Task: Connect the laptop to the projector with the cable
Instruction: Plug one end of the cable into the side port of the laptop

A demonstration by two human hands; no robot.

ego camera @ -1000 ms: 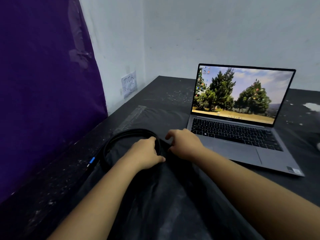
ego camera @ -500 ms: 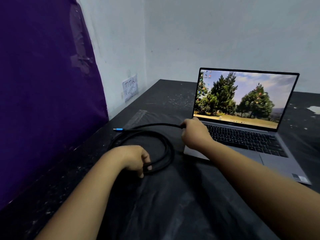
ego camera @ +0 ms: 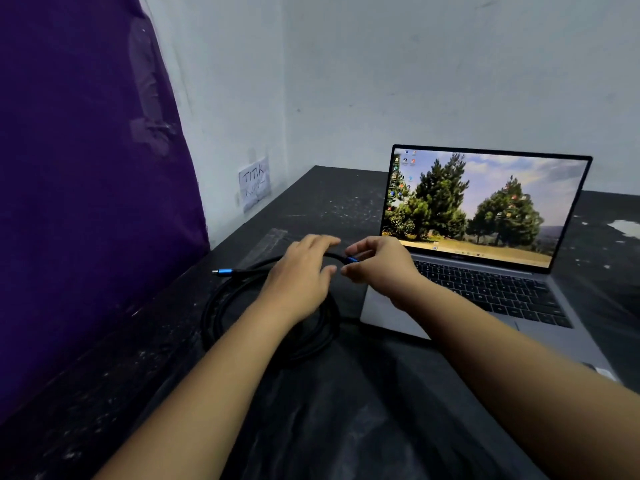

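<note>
A grey laptop [ego camera: 485, 289] stands open on the dark table, its screen lit with a picture of trees. A black cable [ego camera: 221, 306] lies coiled to its left. One blue plug [ego camera: 223, 271] rests free on the table, pointing left. My right hand [ego camera: 377, 268] pinches the cable's other blue plug [ego camera: 352, 260] just off the laptop's left edge. My left hand [ego camera: 301, 275] hovers over the cable beside that plug, fingers spread and touching the cord. No projector is in view.
The black table [ego camera: 346, 410] is scuffed with white marks. A purple cloth [ego camera: 86, 185] hangs along the left wall. A taped paper label [ego camera: 254, 183] sits on the wall near the corner. A white scrap [ego camera: 627, 226] lies at the far right.
My left hand let go of the coil and moved up to the cord near my right hand. My right hand now pinches the blue plug by the laptop's left side.
</note>
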